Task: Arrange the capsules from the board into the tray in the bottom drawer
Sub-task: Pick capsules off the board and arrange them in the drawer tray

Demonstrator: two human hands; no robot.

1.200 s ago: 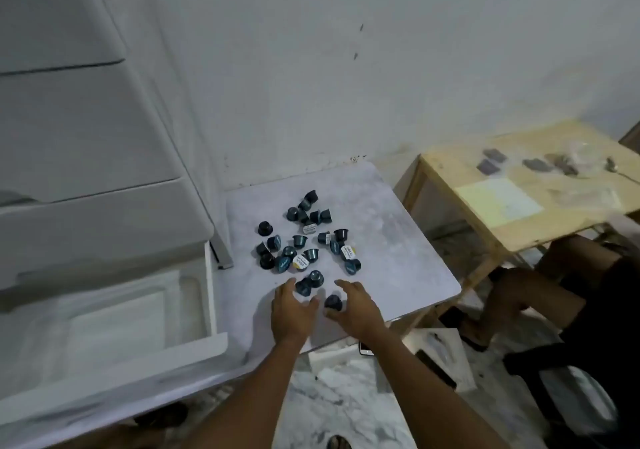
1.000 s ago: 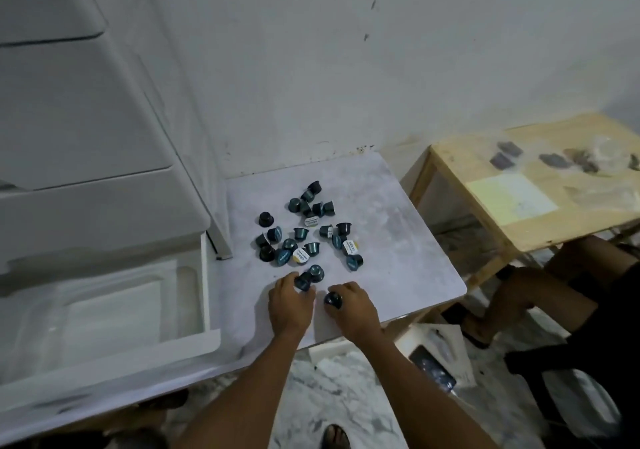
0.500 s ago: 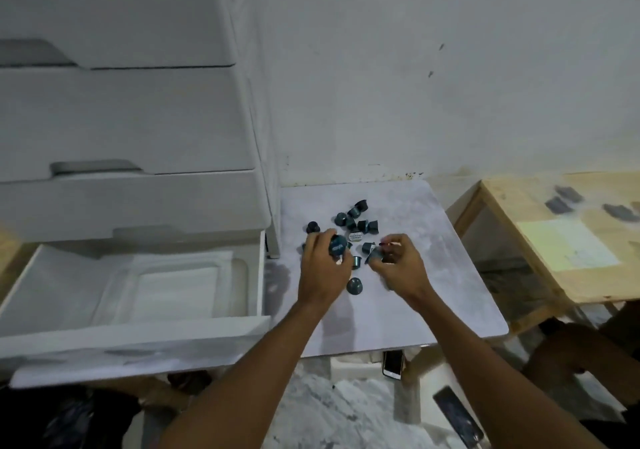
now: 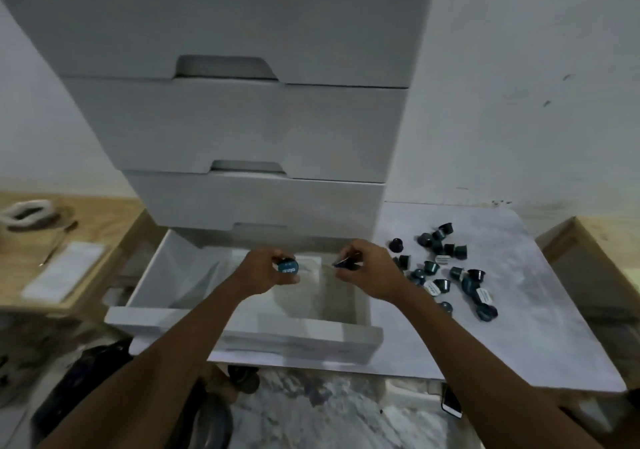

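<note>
My left hand (image 4: 266,272) grips a dark teal capsule (image 4: 288,267), foil face toward me, above the open bottom drawer (image 4: 242,332). My right hand (image 4: 367,270) pinches another capsule (image 4: 344,264) over the drawer's right part. A pale translucent tray (image 4: 311,293) lies inside the drawer beneath both hands; its inside is blurred. Several dark capsules (image 4: 446,268) remain scattered on the white marble-look board (image 4: 519,327) to the right of the drawer unit.
A white chest of drawers (image 4: 242,119) rises above the open drawer, its upper drawers closed. Wooden tables stand at the left (image 4: 52,241) and far right (image 4: 606,241). A phone (image 4: 450,403) lies on the marble floor under the board's edge.
Both hands picked up a capsule from the board and moved left over the open drawer. The view swung left, toward the drawer unit.
</note>
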